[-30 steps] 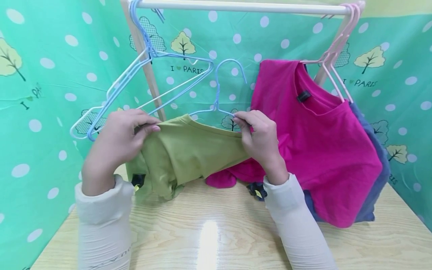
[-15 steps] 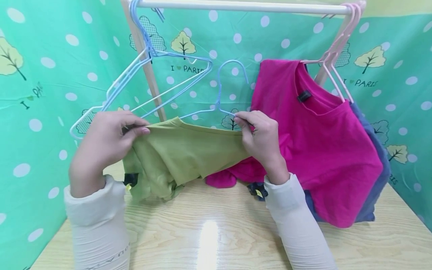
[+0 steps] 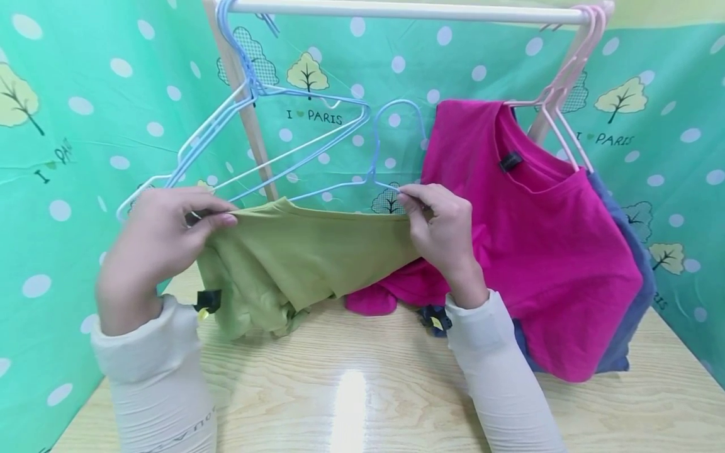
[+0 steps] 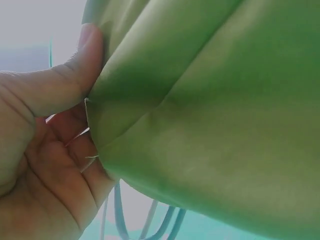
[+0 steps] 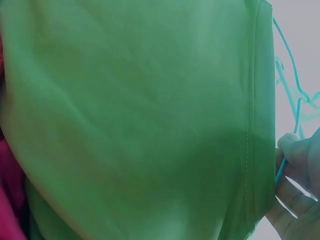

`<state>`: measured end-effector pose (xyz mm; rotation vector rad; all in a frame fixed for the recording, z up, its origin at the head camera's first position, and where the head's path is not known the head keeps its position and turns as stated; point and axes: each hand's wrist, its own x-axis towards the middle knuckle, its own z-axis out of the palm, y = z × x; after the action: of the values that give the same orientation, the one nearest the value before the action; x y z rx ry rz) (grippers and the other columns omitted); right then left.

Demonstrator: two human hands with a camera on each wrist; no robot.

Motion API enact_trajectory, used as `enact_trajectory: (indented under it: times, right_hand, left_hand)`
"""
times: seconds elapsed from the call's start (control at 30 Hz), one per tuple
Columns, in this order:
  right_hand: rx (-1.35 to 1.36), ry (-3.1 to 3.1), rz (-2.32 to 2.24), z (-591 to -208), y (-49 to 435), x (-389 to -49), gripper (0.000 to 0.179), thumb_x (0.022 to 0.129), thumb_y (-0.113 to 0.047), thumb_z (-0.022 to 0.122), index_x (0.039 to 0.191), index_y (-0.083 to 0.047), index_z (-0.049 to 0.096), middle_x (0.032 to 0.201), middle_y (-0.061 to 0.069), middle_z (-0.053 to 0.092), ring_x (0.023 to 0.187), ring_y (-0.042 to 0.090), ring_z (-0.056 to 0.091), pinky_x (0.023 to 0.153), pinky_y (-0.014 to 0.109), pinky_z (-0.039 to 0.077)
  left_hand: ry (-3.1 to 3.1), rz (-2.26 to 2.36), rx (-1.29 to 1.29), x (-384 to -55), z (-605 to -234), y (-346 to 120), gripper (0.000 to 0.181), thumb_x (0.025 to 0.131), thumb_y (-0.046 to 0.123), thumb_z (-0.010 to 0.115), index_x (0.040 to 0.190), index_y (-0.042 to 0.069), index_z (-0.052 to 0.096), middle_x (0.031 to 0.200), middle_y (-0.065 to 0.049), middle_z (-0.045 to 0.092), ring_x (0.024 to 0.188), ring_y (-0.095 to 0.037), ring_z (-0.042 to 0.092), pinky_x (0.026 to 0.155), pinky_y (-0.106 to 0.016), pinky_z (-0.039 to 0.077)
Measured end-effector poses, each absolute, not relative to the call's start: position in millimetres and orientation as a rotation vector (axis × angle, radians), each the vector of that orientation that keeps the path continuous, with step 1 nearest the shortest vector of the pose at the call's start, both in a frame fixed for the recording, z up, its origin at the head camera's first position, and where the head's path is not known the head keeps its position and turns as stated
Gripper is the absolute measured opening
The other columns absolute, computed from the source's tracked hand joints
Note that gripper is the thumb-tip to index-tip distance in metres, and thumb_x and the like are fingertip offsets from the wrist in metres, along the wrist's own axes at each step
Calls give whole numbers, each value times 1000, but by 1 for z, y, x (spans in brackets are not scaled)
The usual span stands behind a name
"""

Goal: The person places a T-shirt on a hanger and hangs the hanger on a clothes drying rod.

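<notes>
An olive-green shirt (image 3: pixel 317 245) stretches between the two hands, its neckline running along the top. My left hand (image 3: pixel 153 245) pinches the shirt's upper left edge between thumb and fingers; the left wrist view shows the thumb (image 4: pixel 85 60) pressed over the cloth. A light blue clothes hanger (image 3: pixel 372 151) stands with its hook up and its left arm running down behind the shirt's neckline. My right hand (image 3: pixel 438 236) pinches the hanger's right arm, with the shirt's edge right at the fingers. In the right wrist view the hanger wire (image 5: pixel 281 172) passes between thumb and fingers.
A white rack bar (image 3: pixel 408 9) crosses the top. Blue and white hangers (image 3: pixel 249 91) hang at its left. Pink hangers (image 3: pixel 557 94) at the right carry a magenta shirt (image 3: pixel 544 251) and a dark blue garment (image 3: pixel 620 327). A wooden table (image 3: pixel 294 396) lies below.
My left hand has moved left, drawing the green shirt wider and its neckline straighter. The held hanger has shifted slightly right, and the blue hangers on the rack have swung a little.
</notes>
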<state>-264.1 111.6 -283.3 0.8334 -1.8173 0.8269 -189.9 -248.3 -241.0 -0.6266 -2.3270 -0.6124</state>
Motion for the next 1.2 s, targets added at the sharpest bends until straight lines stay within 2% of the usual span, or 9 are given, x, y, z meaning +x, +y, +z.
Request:
enact_trajectory:
  times: [0.23, 0.37, 0.47, 0.6, 0.83, 1.2]
  right_hand:
    - [821, -1824, 841, -282, 112, -264, 9, 93, -2, 74, 98, 5, 78, 85, 16, 74, 66, 21, 58, 60, 23, 43]
    - [825, -1835, 839, -283, 109, -262, 10, 94, -2, 73, 98, 5, 78, 84, 17, 73, 64, 21, 55, 59, 24, 43]
    - [822, -1839, 843, -284, 106, -261, 10, 94, -2, 73, 98, 5, 78, 84, 17, 72, 64, 22, 55, 59, 27, 45]
    - [816, -1832, 851, -285, 104, -260, 9, 92, 0, 74, 98, 5, 78, 82, 16, 72, 63, 21, 54, 58, 29, 45]
    - [831, -1833, 829, -284, 104, -261, 9, 92, -1, 74, 97, 5, 78, 82, 17, 72, 63, 22, 55, 58, 30, 46]
    - [857, -1856, 830, -285, 109, -264, 9, 92, -1, 74, 98, 4, 78, 87, 16, 75, 70, 24, 65, 64, 34, 54]
  left_hand:
    - [-2358, -637, -589, -187, -239, -251, 15, 84, -1, 82, 91, 11, 82, 85, 2, 74, 73, 4, 55, 73, -11, 41]
    - [-2396, -580, -578, -185, -239, -245, 15, 84, 3, 83, 97, 11, 82, 87, 1, 74, 77, -9, 63, 71, -13, 41]
    - [-2359, -560, -646, -187, -239, -234, 22, 80, 6, 87, 102, 7, 81, 90, -3, 75, 80, -21, 67, 72, -18, 43]
    - [-2291, -575, -740, -192, -239, -213, 21, 81, 6, 87, 100, 3, 80, 92, -8, 77, 81, -24, 69, 73, -30, 47]
    - [-2277, -552, -727, -195, -239, -202, 6, 85, -2, 80, 91, -1, 80, 85, -11, 75, 74, -27, 70, 71, -41, 55]
    - [-2365, -554, -748, -199, -243, -218, 8, 89, -5, 75, 93, 1, 79, 87, -9, 76, 73, -22, 67, 69, -38, 51]
